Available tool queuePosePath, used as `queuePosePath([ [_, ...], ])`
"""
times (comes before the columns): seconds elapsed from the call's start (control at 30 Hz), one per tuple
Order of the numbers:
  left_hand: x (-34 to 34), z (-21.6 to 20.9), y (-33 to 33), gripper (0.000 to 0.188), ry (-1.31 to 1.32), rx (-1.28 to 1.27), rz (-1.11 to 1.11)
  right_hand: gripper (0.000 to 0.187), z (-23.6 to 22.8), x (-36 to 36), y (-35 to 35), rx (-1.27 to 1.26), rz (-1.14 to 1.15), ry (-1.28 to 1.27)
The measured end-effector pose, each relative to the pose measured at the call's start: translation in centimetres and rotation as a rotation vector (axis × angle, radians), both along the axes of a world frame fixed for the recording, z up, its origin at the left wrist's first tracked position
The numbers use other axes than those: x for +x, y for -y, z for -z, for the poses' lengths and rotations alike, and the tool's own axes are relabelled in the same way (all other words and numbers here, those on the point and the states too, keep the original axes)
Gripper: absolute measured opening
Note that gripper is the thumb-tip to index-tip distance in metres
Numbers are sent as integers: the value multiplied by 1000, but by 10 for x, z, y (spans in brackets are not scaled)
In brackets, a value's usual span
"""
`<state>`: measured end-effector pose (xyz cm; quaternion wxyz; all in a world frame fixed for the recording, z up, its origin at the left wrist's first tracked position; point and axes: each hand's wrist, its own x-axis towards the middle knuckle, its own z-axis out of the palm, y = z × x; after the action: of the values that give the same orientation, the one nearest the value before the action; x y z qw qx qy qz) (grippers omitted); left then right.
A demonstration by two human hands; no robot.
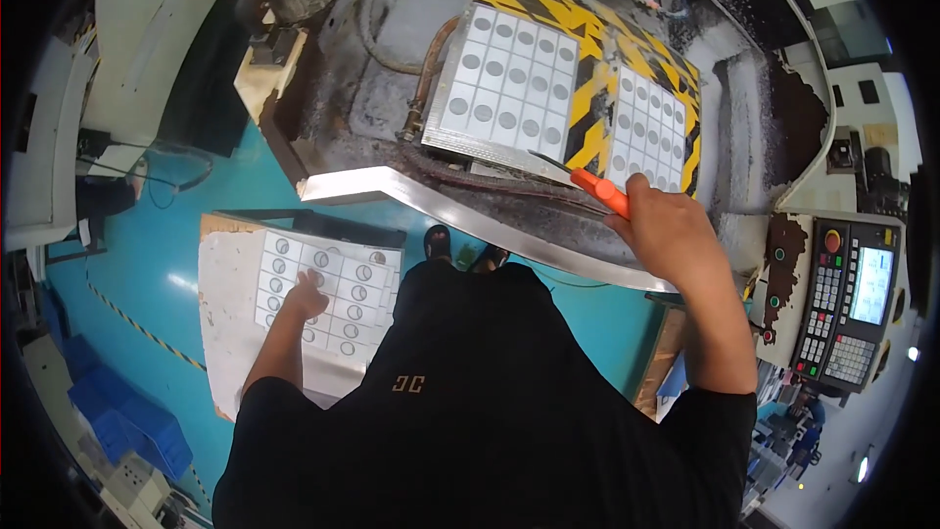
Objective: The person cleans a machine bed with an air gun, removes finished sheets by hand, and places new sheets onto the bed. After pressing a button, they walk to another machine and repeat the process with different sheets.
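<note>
My right hand is closed round an orange tool with a thin, dark, curved tip. The tip points left, over the lower edge of a fixture plate with yellow-and-black stripes. Two grids lie on that plate: a larger left grid and a right grid, both of pale square pieces with grey round spots. Down at the left, my left hand reaches onto a similar sheet of pale squares with round openings. Its fingers are apart and touch the sheet; what lies under the palm is hidden.
A white-topped stand carries the left sheet. The machine's bright metal front edge runs between me and the plate. A hose lies left of the plate. At right stands a control panel; blue bins sit lower left.
</note>
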<state>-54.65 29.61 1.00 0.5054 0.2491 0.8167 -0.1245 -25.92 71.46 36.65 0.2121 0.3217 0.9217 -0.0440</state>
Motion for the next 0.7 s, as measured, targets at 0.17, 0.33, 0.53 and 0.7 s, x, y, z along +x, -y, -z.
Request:
queuePosePath([
  [0.17,-5,-4,-5,87,30,-66,20,35,-9,39,-12,52,71,86],
  [0.33,-12,-9,-18,87,90,-94,10,34,-16,77,-21,72,247,182],
  [0.53,-24,7,-13,87,130,-101,59,36,-5,145,-46,110,474,251],
  [0.7,-20,-5,-25,88,145,-127,90,44,19,216,-85,120,683,304],
])
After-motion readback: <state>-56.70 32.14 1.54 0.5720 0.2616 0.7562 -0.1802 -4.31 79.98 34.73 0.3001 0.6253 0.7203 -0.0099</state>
